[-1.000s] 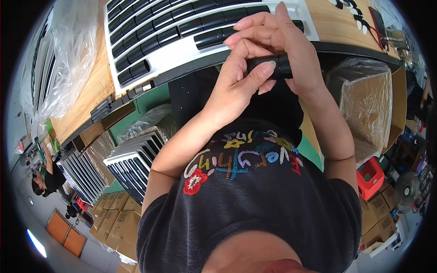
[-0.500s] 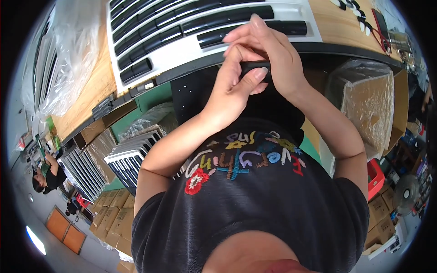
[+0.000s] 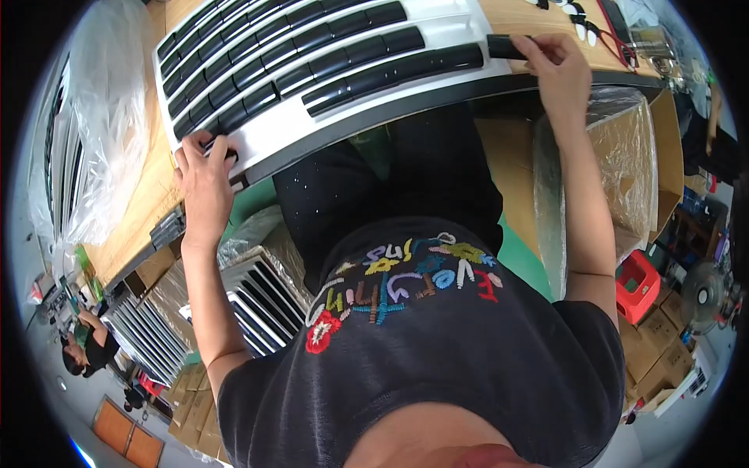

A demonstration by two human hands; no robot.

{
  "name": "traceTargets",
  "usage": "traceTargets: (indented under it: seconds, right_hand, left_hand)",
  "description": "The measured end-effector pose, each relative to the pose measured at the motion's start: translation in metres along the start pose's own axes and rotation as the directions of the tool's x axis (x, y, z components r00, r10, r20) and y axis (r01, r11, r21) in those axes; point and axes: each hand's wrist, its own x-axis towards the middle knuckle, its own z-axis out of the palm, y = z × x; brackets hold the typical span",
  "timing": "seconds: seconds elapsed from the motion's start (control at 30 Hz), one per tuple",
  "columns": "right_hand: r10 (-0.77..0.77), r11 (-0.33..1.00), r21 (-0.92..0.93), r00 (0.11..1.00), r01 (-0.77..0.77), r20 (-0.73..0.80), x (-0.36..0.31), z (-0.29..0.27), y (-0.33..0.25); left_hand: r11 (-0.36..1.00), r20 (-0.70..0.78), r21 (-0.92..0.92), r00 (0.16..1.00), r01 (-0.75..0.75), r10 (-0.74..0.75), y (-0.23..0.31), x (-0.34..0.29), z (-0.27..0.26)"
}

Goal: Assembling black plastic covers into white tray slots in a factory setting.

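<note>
Right hand (image 3: 565,82) pinches black tube (image 3: 505,47) at right edge of white tray (image 3: 269,134), left hand (image 3: 206,183) touching black piece (image 3: 232,155) at near-left corner, can't tell if gripped.

A charcoal short-sleeved shirt (image 3: 437,363) bears multicoloured embroidered lettering (image 3: 380,292), with a red-and-white flower (image 3: 321,335) at its eight o'clock; toward twelve, white-specked black trousers (image 3: 331,183).

And here's the white tray (image 3: 273,131), flat along the surface's (image 3: 152,199) near edge, rows of glossy black tubes (image 3: 398,74) across it; one short tube (image 3: 505,47) at its right edge, pinched in the right hand (image 3: 563,74)!
</note>
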Motion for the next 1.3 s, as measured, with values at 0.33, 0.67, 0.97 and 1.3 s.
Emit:
traceTargets:
  seconds: [0.33, 0.67, 0.97, 1.3]
  right_hand:
    - [-0.33, 0.901, -0.242, 0.932, 0.359, 0.153, 0.011, 0.019, 0.011]
    - [-0.111, 0.94, -0.313, 0.989, 0.135, 0.096, 0.132, 0.004, 0.105]
    - [-0.423, 0.889, -0.334, 0.844, 0.315, -0.33, 0.166, 0.044, 0.063]
    - [-0.133, 0.937, 0.346, 0.966, 0.049, 0.223, 0.111, 0.028, 0.003]
  left_hand:
    - [0.719, -0.214, -0.694, 0.963, -0.033, -0.162, 0.005, -0.006, 0.012]
    - [-0.514, 0.162, -0.846, 0.987, 0.139, -0.001, 0.144, 0.033, 0.032]
    - [-0.507, 0.222, -0.842, 0.975, 0.183, -0.017, 0.162, 0.046, 0.042]
    - [-0.584, 0.152, -0.806, 0.987, 0.093, -0.053, 0.169, 0.055, 0.047]
